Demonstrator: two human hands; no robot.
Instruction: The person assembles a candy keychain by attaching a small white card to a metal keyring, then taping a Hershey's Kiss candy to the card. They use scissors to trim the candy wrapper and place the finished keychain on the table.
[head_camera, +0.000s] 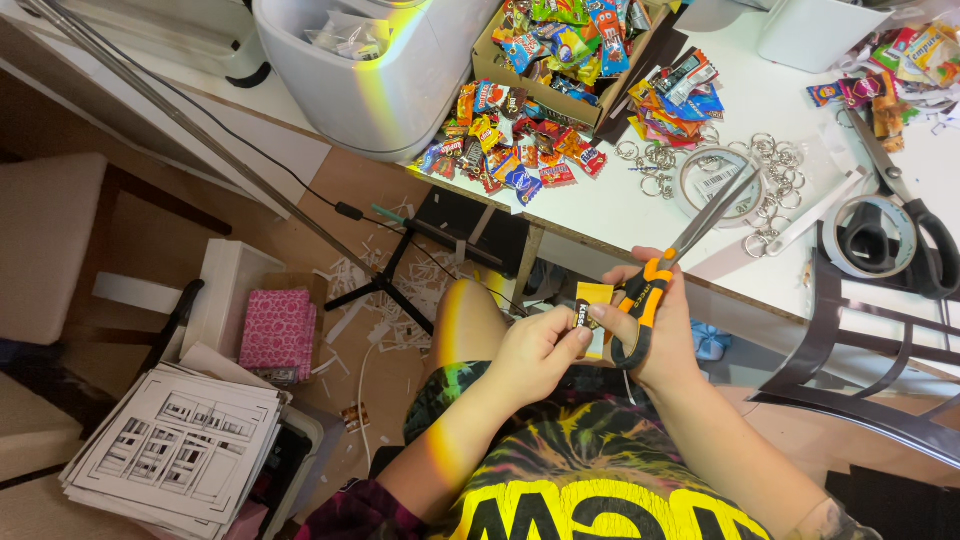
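**Candy wrapper held up for a cut with the scissors**

The candy wrapper, small and yellow with a dark part, is pinched between thumb and fingers of the left hand, in the air above the person's lap and just in front of the tabletop edge. The right hand is closed through the orange and black handles of the scissors, whose long blades point up and away over the tabletop. The blades look nearly closed.

The step in hand seems to be trimming the wrapper. The blades lie beside it, not around it, so the next move calls for opening them and bringing the wrapper's edge between them.

Both forearms come up from the body, and the two hands touch each other at the wrapper. Many more candy wrappers and metal key rings lie on the tabletop.
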